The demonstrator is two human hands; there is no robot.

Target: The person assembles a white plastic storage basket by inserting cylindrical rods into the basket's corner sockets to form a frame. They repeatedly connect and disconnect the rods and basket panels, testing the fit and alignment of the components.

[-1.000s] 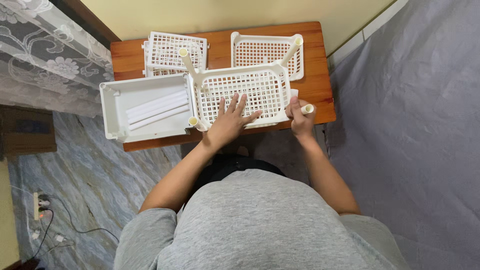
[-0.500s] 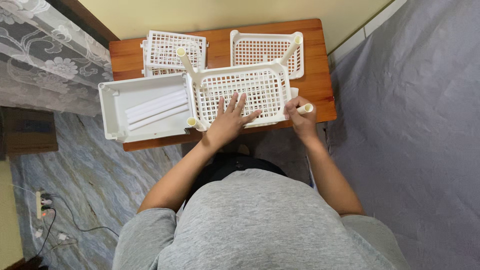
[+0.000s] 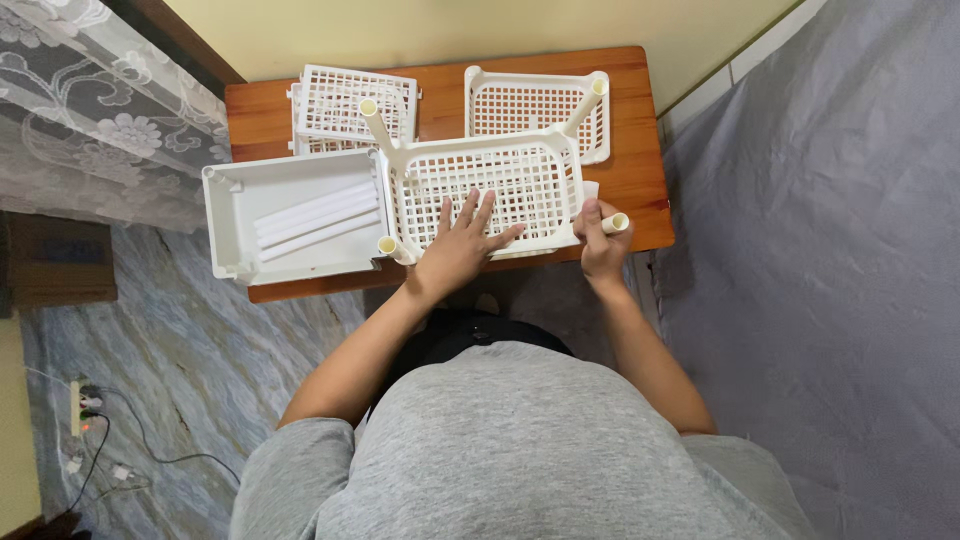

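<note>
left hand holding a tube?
No: the left hand lies flat and open on the lattice basket; the right hand grips the cream tube.

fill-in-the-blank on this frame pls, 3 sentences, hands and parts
The left hand lies flat on the white ____ basket.
The right hand is closed around a cream ____ at the basket's corner.
Loose white tubes lie inside the solid white ____ on the wooden table.

Missing words: lattice; tube; tray
</note>
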